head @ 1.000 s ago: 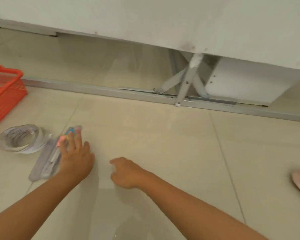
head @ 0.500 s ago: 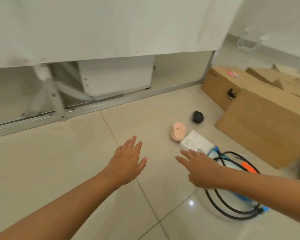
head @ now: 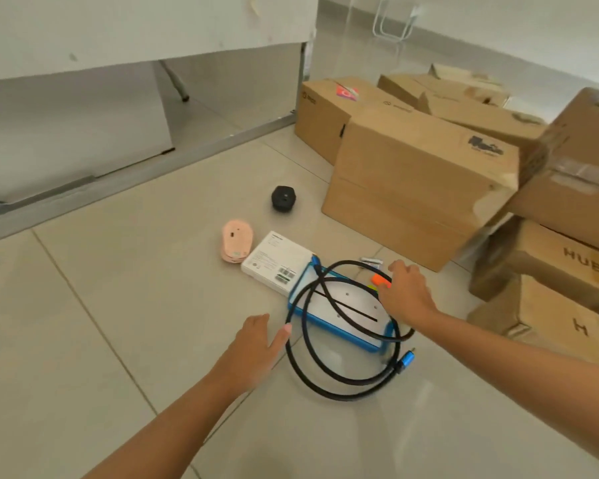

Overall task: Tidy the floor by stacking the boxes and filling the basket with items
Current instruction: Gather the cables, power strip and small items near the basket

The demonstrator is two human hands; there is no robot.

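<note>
A coiled black cable (head: 329,371) with a blue plug lies on the tiled floor, partly over a blue-edged white device (head: 346,311). My left hand (head: 256,347) hovers open just left of the coil, its thumb near the cable. My right hand (head: 407,292) reaches over the device's far right end, fingers loosely curved beside an orange object (head: 379,280). A white flat box (head: 274,262), a pink mouse (head: 236,239) and a black round object (head: 283,198) lie beyond. Several cardboard boxes (head: 419,181) stand at the right.
A white cabinet (head: 118,32) on a metal floor rail runs along the back left. A small white item (head: 371,260) lies near the cable's far side. A white wire stand (head: 393,22) stands far back. Bare tiles spread to the left and front.
The view has swung right, away from the red basket, tape roll and pen pack, to the cable pile. Both hands have moved forward toward the cable and device.
</note>
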